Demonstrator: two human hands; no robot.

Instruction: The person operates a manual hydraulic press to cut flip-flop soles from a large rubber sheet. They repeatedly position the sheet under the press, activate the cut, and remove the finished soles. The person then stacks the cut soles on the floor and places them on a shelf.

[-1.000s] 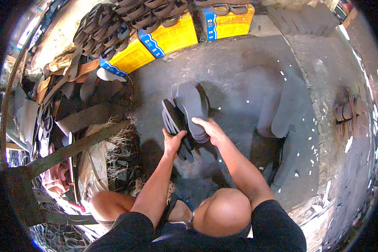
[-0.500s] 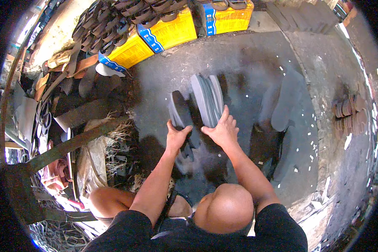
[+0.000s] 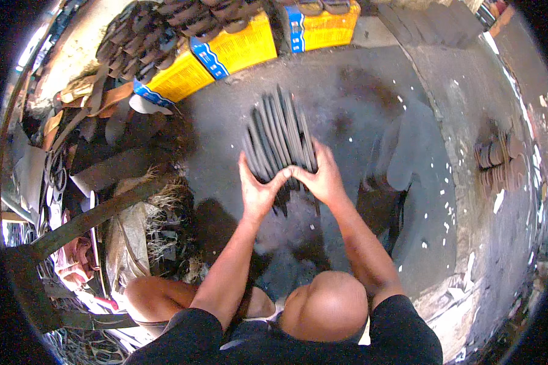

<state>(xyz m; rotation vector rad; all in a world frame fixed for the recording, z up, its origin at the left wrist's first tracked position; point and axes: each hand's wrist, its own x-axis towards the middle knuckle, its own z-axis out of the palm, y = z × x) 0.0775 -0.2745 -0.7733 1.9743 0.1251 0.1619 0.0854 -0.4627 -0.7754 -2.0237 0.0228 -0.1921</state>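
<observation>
A bundle of dark sole blanks is clasped on edge between the left hand and the right hand, both closed around its near end, above the grey floor; the pieces appear gathered but unevenly aligned, so squaring is judged unfinished; yellow boxes heaped with dark sandals are seen beyond.
</observation>
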